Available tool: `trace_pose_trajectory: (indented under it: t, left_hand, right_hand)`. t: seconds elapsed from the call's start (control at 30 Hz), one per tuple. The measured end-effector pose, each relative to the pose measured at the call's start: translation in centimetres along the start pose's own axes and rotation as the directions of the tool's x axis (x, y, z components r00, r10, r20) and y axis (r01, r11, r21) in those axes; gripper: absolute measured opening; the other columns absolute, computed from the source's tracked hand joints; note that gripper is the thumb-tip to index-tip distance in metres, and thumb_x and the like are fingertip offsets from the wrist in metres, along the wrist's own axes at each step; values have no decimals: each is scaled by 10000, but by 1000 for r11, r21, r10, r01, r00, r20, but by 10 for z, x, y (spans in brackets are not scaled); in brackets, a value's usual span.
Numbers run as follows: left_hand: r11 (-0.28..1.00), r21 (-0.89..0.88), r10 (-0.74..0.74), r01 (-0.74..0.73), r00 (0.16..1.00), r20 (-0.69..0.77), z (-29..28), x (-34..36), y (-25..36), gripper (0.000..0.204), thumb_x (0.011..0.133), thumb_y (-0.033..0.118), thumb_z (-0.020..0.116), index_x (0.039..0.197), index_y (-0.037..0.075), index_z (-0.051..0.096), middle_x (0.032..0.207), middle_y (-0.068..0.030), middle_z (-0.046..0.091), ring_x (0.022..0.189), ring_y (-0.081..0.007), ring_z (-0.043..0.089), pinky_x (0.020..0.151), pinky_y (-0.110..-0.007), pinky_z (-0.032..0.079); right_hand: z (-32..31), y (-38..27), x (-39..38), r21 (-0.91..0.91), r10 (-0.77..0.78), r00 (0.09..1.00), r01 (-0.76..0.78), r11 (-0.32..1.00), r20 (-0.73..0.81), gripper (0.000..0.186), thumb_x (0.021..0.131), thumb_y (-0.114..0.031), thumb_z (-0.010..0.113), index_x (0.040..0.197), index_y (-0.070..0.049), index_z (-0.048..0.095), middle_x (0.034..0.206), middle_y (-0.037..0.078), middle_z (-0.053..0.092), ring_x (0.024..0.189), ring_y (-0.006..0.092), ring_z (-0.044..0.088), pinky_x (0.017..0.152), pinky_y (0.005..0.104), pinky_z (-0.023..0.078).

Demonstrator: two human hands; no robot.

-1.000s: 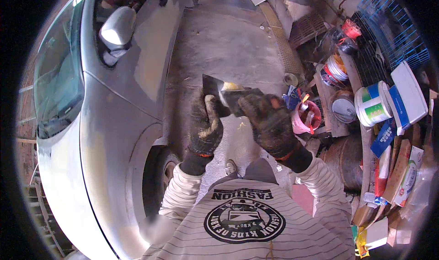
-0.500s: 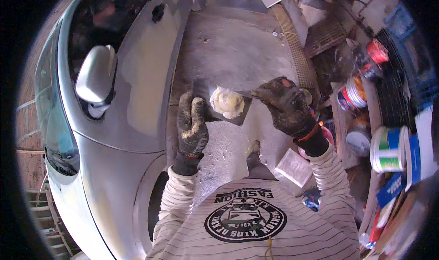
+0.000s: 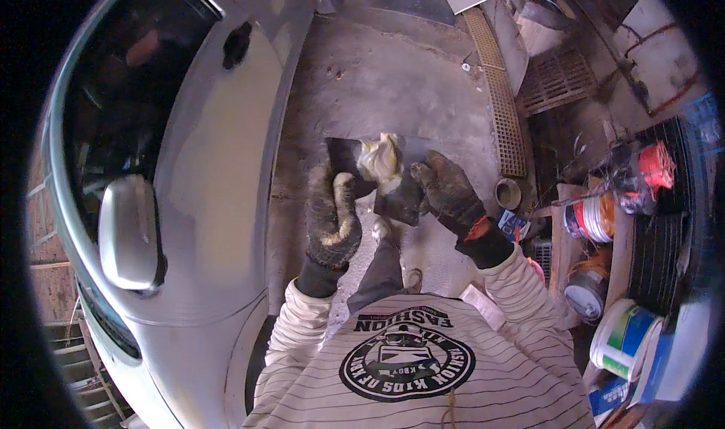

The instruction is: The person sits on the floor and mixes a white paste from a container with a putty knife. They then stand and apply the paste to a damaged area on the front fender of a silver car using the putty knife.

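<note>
In my left hand, closed around its edge, is a dark flat mixing plate. A mound of cream filler paste with yellow streaks sits on it. My right hand is closed on a dark flat spreader, whose blade touches the lower side of the paste. The right fingers partly hide where it is gripped. Both hands wear dark, paste-stained work gloves and are held in front of my body, above the floor.
A silver car with a filler-patched door and a side mirror stands close on my left. Along the right are a white bucket, tins, a wooden rack and a yellowish floor grate.
My right hand has moved inward, and its spreader now shows against the paste. The paste has gone from a rounded heap to a folded, yellow-streaked mound. The whole view has shifted.
</note>
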State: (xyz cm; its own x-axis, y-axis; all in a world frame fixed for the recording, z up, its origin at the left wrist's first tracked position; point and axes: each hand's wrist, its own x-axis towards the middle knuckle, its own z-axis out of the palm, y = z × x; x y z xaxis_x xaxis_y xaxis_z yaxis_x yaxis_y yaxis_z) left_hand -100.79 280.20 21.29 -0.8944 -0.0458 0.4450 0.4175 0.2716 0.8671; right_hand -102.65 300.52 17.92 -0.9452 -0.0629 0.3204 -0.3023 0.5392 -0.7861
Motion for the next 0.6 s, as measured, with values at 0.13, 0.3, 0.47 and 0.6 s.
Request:
trace_pose_trajectory:
  t: [0.13,0.3,0.47,0.6]
  left_hand:
    - [992,124,-13,-6,988,157,22,66,-49,313,1034,84,481,1329,-19,504,1171,-146,617,1023,-194,607,906,-336,499]
    - [989,147,-80,34,945,318,48,166,-83,332,1014,50,499,1330,-51,507,1168,-248,631,1052,-289,630,926,-335,484]
    - [992,103,-95,77,978,184,49,273,-128,237,992,22,511,1214,-41,564,1148,-219,618,956,-339,642,831,-363,522]
    - [944,-92,-308,316,947,84,66,333,-159,216,1011,87,551,1202,-6,583,1067,-107,623,888,-172,613,783,-292,519]
  right_hand:
    - [5,38,85,-53,99,976,-91,994,194,331,1013,-277,497,1174,-4,594,1074,228,651,1005,388,614,909,464,495]
    - [-3,62,203,-298,-94,996,88,950,-5,342,1006,-244,527,1241,1,568,1101,217,652,950,355,643,882,447,511]
    - [-28,67,314,458,-10,979,105,883,-205,284,985,-82,577,1263,-26,586,1107,91,663,981,153,625,882,320,509]
    - [-38,74,369,352,16,980,-86,932,197,235,972,-52,595,1199,-8,635,1078,78,678,944,118,621,849,286,524]
